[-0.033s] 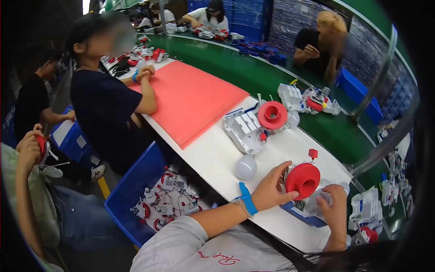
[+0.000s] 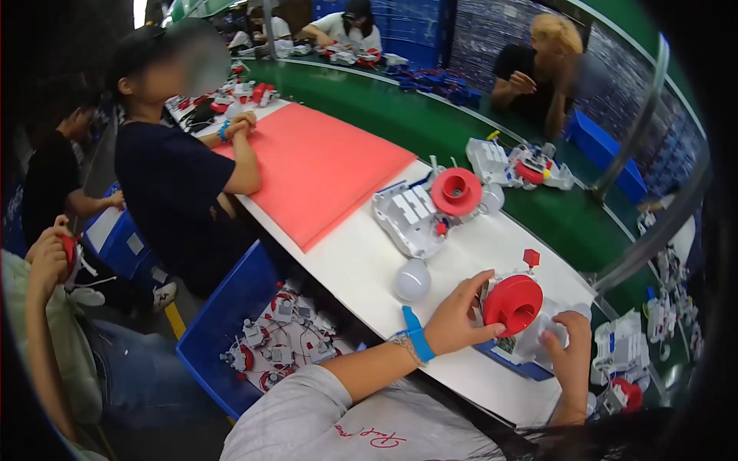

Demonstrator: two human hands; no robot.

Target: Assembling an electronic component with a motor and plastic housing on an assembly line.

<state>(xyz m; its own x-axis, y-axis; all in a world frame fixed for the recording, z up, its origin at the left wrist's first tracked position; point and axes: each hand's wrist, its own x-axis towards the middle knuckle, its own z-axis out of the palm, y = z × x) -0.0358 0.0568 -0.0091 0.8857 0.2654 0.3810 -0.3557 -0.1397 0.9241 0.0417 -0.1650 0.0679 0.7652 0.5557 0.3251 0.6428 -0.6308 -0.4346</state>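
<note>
My left hand, with a blue strap at its wrist, has thumb and fingers around a red flanged round part with a hole in it. That part sits on a white and blue plastic assembly at the near right of the white table. A small red cube stands up just behind it. My right hand has its thumb and fingers curled on a whitish rounded plastic piece of the same assembly. Part of this piece is hidden by my fingers.
Beyond my left hand lie a white bulb-shaped piece and a similar assembly. A red sheet covers the table farther left. A blue bin of parts stands below. The green conveyor carries more assemblies; co-workers are around.
The view has shifted slightly, so the table and its items appear a little farther left. Both hands keep nearly the same hold on the assembly.
</note>
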